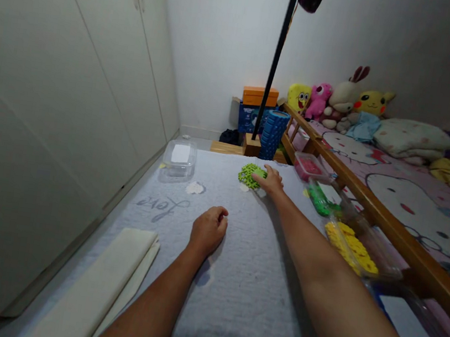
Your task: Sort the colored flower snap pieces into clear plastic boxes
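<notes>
The lime-green pile [247,175] lies near the far edge of the table, at the right hand [272,182]. It is a low, roughly round heap with a bumpy, open, lacy surface, broken by small dark gaps; whether it is many small pieces or one is too fine to tell. The right hand reaches over its right side, thumb on the pile and fingers spread; whether they pinch any of it I cannot tell. The left hand [208,230] rests apart, nearer, fingers loosely curled over the cloth [233,287], which is soft, pale grey-blue and wrinkled, with cursive lettering. A flat white cutout [195,188] with a scalloped edge lies left of the pile, just before a clear plastic box [178,170]. Clear tubs along the right edge hold bright yellow pieces [350,245] and green pieces [322,199]. A smooth, cream folded sheet [95,284] lies at the near left.
</notes>
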Motion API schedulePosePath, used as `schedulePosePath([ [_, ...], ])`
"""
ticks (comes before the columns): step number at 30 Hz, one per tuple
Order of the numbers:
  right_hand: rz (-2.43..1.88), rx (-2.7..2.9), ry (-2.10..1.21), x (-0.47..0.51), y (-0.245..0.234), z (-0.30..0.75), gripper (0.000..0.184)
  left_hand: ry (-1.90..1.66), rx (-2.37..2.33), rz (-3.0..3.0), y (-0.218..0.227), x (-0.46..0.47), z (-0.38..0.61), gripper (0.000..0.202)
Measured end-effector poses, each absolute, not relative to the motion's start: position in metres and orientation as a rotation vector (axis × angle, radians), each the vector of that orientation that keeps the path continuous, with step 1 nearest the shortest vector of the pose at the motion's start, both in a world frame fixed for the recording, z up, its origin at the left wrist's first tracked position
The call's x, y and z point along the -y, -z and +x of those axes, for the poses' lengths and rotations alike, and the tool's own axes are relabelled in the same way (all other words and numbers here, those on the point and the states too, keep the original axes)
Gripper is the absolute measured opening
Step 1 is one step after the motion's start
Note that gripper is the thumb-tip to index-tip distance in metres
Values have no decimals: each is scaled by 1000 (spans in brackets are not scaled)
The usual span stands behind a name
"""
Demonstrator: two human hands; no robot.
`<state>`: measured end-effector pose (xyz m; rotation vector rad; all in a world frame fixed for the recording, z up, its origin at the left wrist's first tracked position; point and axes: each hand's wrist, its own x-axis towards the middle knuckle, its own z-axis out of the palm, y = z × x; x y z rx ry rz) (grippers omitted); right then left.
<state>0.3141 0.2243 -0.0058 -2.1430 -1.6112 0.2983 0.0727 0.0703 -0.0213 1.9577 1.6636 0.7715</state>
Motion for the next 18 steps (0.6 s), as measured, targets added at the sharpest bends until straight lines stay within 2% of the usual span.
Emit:
schedulePosePath([
  [7, -2158, 1738, -293, -227, 15, 308, 71, -788, -1660, 1930, 23, -72, 73, 22],
  [13, -1984, 1888, -252, -194, 27, 317, 63, -851, -1643, 1879, 25, -74, 71, 22],
  [18, -1726, 1988, -509, -157, 22, 329, 57, -976, -1611, 1788, 26, -76, 70, 21],
])
